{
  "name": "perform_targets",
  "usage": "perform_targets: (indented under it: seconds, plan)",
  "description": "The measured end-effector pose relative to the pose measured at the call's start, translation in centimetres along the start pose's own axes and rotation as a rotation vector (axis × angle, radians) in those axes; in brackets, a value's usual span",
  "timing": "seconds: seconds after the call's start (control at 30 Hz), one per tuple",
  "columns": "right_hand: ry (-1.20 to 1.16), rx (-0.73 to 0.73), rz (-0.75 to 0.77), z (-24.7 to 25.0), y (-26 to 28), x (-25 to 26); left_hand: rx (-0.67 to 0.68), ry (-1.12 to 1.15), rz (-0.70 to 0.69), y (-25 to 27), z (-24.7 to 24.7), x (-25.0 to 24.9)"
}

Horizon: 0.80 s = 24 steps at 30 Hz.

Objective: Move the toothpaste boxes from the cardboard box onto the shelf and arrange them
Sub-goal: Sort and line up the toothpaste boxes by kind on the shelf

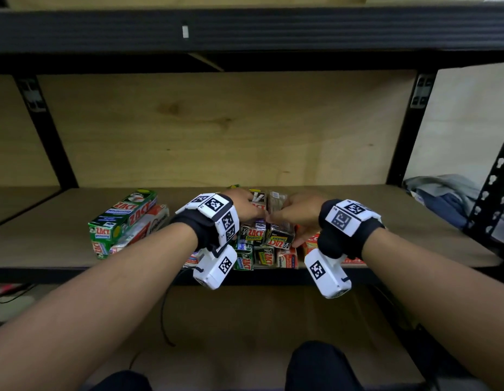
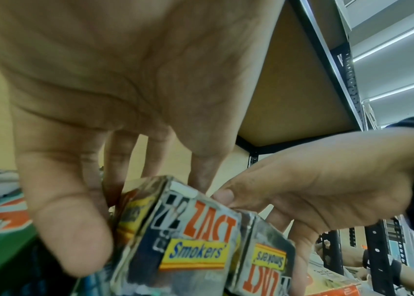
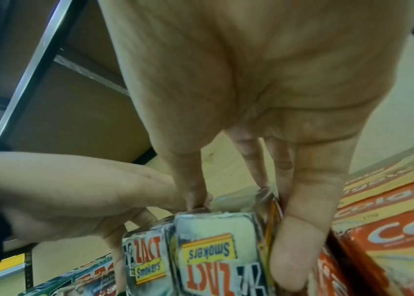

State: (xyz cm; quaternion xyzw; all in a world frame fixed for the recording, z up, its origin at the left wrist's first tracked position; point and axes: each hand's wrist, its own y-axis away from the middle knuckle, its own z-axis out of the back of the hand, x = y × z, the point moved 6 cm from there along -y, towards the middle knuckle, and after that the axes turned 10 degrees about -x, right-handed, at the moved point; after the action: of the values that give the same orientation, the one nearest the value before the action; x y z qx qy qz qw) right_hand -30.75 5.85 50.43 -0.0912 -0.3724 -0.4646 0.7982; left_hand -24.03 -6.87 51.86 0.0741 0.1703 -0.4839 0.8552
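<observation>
While both hands work atop the stacked toothpaste boxes near the shelf's front edge, the left hand pinches one Zact Smokers box and the right hand pinches its neighbour; green Zact Whitening boxes lie left.

Silver-black Smokers toothpaste cartons with orange lettering and yellow labels, green-and-white whitening carton, orange-red cartons possibly with pale lettering, tan wooden shelf board, black metal frame, black-and-white checkered wrist tags
</observation>
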Motion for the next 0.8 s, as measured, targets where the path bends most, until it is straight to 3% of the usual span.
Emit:
perform_targets:
  seconds: [0.23, 0.43, 0.63, 0.8]
  plan:
    - [-0.057, -0.023, -0.009, -0.2, -0.2, -0.5, 0.01, -0.047, 0.063, -1.0, 0.0, -0.2]
    - [-0.137, -0.053, -0.025, 0.1, 0.4, -0.8, -0.009, 0.22, 0.159, -0.3, 0.1, 0.9]
    - [-0.229, -0.066, -0.011, 0.4, 1.2, -0.1, -0.187, 0.372, 0.118, 1.1, 2.5, 1.8]
    - [-0.294, -0.067, 0.071, -0.2, 2.2, 3.6, -0.29, 0.261, 0.066, 1.9, 6.3, 3.8]
